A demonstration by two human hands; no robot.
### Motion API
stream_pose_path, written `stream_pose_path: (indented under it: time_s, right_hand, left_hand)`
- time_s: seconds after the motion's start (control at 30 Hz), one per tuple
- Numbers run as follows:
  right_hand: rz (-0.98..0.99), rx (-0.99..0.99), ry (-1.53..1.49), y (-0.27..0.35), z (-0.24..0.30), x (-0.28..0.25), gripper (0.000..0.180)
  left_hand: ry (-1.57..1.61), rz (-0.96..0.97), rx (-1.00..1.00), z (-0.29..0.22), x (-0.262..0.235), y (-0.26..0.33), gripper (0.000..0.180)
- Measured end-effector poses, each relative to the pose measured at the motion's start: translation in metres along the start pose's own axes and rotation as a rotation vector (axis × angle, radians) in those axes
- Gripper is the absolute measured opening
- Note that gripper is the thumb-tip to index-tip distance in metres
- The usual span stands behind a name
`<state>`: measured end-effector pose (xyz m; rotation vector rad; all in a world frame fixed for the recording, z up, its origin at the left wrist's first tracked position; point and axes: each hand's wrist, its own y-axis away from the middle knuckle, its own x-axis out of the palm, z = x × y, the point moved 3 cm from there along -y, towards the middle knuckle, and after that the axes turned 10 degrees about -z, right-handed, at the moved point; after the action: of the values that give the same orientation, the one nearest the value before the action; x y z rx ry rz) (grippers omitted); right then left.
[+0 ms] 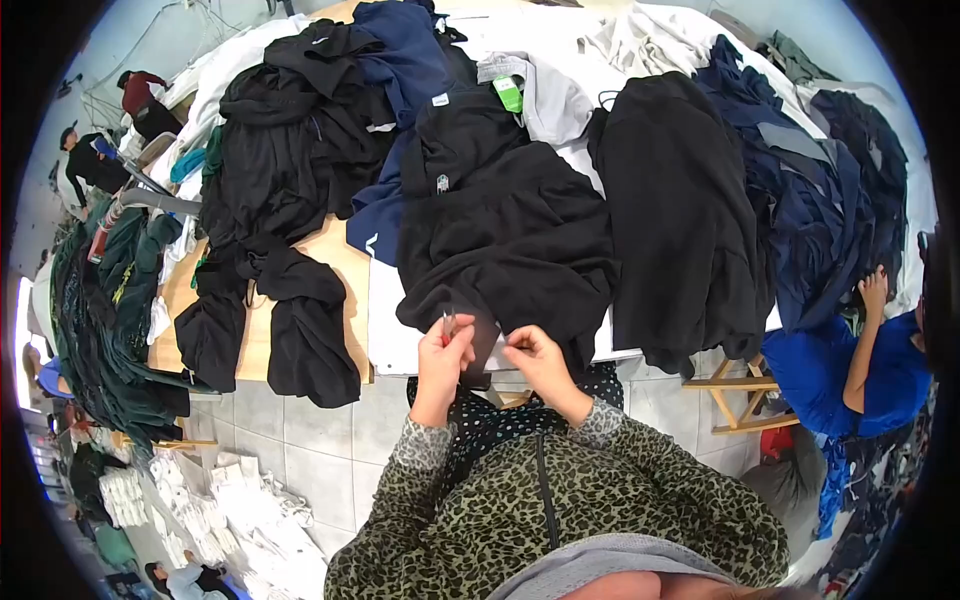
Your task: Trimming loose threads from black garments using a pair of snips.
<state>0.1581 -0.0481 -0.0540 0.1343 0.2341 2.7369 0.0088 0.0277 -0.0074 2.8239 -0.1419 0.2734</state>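
**Ana:** Head view, looking down: where are the two hands?

**Ben:** Both are at the near edge of the table (385, 345), close together. The left hand (445, 350) has its fingers pinched round a small thin metal tool (449, 322), which stands nearly upright between the fingertips. I cannot tell what kind of tool it is; it is too small.

**Ana:** And the right one?

**Ben:** The right hand (530, 352) is curled, its fingertips nipping the near hem of the black garment (500, 230). That garment lies spread across the middle of the table, its hem hanging just over the near edge between the two hands.

**Ana:** What lies round it?

**Ben:** To its right, a second black garment (680, 220) drapes over the table edge. Further right is a heap of navy clothes (810, 200), and a person in a blue top (860, 370) has a hand on it. To the left, more black clothing (280, 170) is piled on the bare wooden part of the table, some of it hanging down. At the far side lies a grey piece with a green tag (509, 94).

**Ana:** And the floor?

**Ben:** Pale tiles, with stacked white cloth (250, 510) at the near left.
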Motion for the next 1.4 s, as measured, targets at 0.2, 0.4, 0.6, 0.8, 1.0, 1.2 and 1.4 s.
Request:
stream_pose_path:
  time_s: [0.2,0.4,0.6,0.8,1.0,1.2,1.4]
  right_hand:
    - [-0.055,0.024,-0.024,-0.015,0.011,0.012,0.035]
    - [0.067,0.457,-0.666,-0.032,0.017,0.007,0.021]
    - [-0.017,0.605,-0.859,-0.045,-0.017,-0.024,0.019]
    - [0.011,0.54,-0.806,-0.038,-0.008,-0.024,0.014]
    - [0.117,0.481,-0.835,-0.035,-0.016,-0.029,0.009]
    - [0.147,0.349,-0.608,-0.029,-0.009,-0.02,0.024]
    - [0.17,0.333,-0.599,-0.022,-0.006,-0.025,0.025]
  left_hand:
    - [0.063,0.078,-0.109,-0.009,0.008,-0.013,0.015]
    - [0.059,0.113,-0.055,-0.025,0.001,-0.016,0.023]
    - [-0.123,0.025,-0.064,0.003,-0.021,-0.011,0.027]
    - [-0.194,0.029,-0.074,0.021,-0.016,-0.007,0.033]
    - [-0.276,0.051,0.186,0.009,0.001,-0.005,0.031]
    - [-0.477,0.132,0.367,0.0,0.039,0.001,0.036]
    - [-0.341,0.091,0.252,0.014,0.036,0.0,0.024]
